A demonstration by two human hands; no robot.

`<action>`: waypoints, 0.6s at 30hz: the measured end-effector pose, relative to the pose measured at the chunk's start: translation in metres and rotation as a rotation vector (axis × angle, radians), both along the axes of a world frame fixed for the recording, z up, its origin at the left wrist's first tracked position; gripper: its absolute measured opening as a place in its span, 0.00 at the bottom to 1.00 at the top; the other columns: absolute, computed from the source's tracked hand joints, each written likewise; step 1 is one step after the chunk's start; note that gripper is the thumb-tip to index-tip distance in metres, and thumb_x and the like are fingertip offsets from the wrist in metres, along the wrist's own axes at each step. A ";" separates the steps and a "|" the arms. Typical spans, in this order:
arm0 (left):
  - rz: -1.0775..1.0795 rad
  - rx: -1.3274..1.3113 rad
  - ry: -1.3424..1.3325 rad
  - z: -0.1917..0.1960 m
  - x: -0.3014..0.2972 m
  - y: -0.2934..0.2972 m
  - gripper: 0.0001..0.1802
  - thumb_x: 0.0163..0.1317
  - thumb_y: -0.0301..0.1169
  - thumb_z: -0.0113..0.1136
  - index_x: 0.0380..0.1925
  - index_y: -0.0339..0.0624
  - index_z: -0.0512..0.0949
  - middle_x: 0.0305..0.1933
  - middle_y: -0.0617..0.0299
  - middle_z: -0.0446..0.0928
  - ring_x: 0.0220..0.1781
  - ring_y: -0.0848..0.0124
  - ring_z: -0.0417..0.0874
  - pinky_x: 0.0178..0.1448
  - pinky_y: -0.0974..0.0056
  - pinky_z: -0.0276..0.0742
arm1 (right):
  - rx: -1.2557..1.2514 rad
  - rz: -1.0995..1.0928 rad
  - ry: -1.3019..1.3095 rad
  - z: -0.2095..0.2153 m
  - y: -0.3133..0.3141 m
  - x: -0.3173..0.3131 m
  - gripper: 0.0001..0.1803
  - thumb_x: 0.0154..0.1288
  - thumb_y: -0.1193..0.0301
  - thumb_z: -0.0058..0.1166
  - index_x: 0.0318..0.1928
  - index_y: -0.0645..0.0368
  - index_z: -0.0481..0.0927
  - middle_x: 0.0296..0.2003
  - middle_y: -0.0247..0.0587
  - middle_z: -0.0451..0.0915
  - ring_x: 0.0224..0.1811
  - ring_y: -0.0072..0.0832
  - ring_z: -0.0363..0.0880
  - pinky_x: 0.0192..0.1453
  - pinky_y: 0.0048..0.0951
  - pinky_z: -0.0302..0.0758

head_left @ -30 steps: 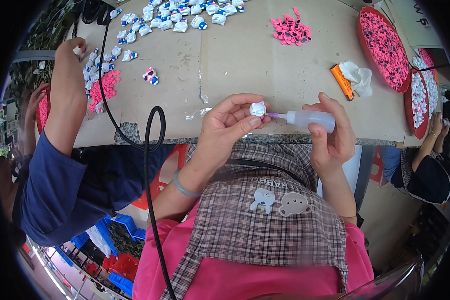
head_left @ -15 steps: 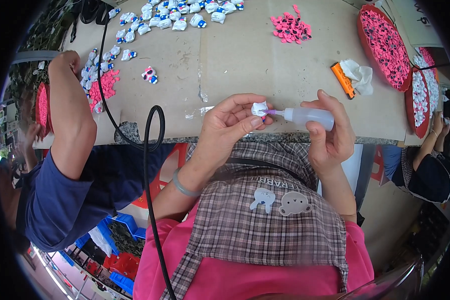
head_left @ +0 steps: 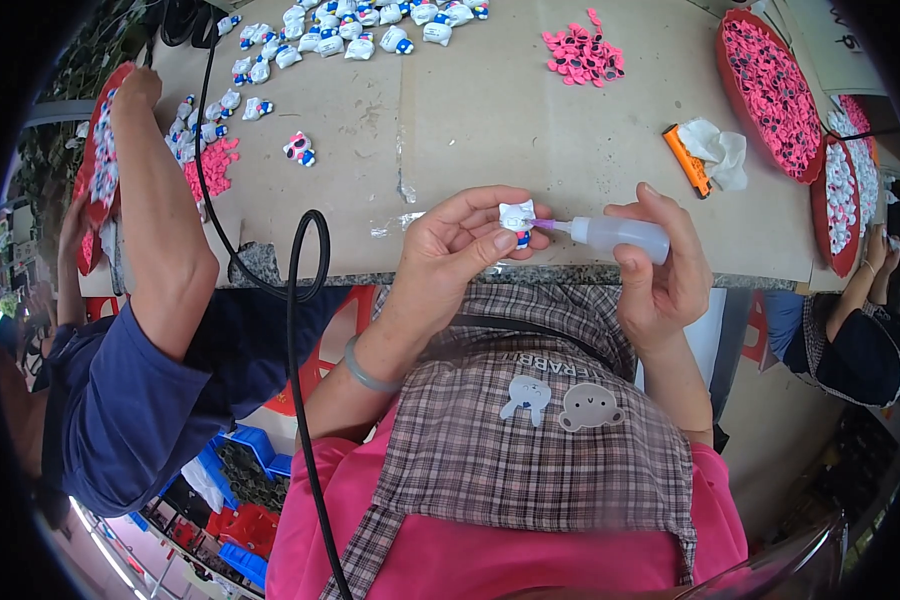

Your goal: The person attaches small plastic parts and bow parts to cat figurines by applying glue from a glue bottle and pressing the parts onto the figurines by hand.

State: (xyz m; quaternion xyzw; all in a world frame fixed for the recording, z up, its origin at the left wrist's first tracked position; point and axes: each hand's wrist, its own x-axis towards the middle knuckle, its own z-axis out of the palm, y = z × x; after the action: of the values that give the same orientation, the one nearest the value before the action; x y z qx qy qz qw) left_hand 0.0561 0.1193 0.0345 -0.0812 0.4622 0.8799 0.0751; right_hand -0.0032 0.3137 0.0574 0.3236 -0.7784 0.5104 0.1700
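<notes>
While the left hand [head_left: 452, 245] pinched a white figurine [head_left: 516, 216] near the table's [head_left: 470, 130] 6 o'clock edge, the half-curled right hand [head_left: 676, 268] gripped a bottle [head_left: 622, 238].

Work appeared partway: nozzle [head_left: 550, 225] at face, no pink glasses fitted; a second figurine [head_left: 299, 150] toward 10 o'clock wore pink glasses, and loose pink pieces [head_left: 585, 56] remained toward 1. Bottle axis ran 9-to-3, nozzle toward 9; the held figurine's ran 12-to-6, head toward 12.

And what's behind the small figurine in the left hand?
Fingers of the left hand show behind the white-and-blue figurine, at both sides. Whatever lies directly behind it, including where those fingers touch it, is covered.
</notes>
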 end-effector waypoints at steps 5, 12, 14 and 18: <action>-0.001 0.014 0.003 -0.001 0.001 -0.001 0.18 0.64 0.25 0.55 0.54 0.33 0.72 0.51 0.48 0.78 0.48 0.65 0.83 0.52 0.66 0.79 | -0.002 -0.003 0.006 0.000 0.000 0.000 0.24 0.63 0.65 0.60 0.54 0.69 0.73 0.34 0.50 0.82 0.34 0.31 0.82 0.35 0.25 0.77; -0.025 0.050 0.004 -0.001 0.000 -0.003 0.18 0.64 0.25 0.55 0.54 0.33 0.72 0.51 0.48 0.78 0.48 0.65 0.83 0.52 0.65 0.79 | 0.034 0.003 -0.044 0.002 0.004 0.004 0.24 0.68 0.64 0.52 0.56 0.72 0.70 0.37 0.52 0.79 0.37 0.32 0.81 0.40 0.28 0.77; -0.024 0.049 0.000 -0.002 0.000 -0.003 0.18 0.64 0.25 0.55 0.54 0.33 0.72 0.51 0.48 0.78 0.48 0.65 0.83 0.52 0.65 0.79 | 0.033 0.001 -0.048 0.002 0.003 0.004 0.24 0.68 0.65 0.52 0.56 0.72 0.70 0.37 0.52 0.79 0.37 0.33 0.82 0.39 0.28 0.77; -0.023 0.048 -0.004 -0.002 0.000 -0.003 0.18 0.64 0.25 0.55 0.54 0.33 0.72 0.51 0.48 0.78 0.48 0.65 0.83 0.52 0.65 0.79 | -0.023 -0.007 -0.013 0.000 0.001 0.001 0.25 0.63 0.64 0.59 0.54 0.69 0.73 0.36 0.50 0.82 0.35 0.32 0.83 0.35 0.25 0.78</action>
State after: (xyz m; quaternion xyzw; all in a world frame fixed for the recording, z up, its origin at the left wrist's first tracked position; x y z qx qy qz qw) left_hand 0.0564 0.1168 0.0329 -0.0759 0.4419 0.8895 0.0882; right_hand -0.0023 0.3142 0.0571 0.3156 -0.7748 0.5207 0.1704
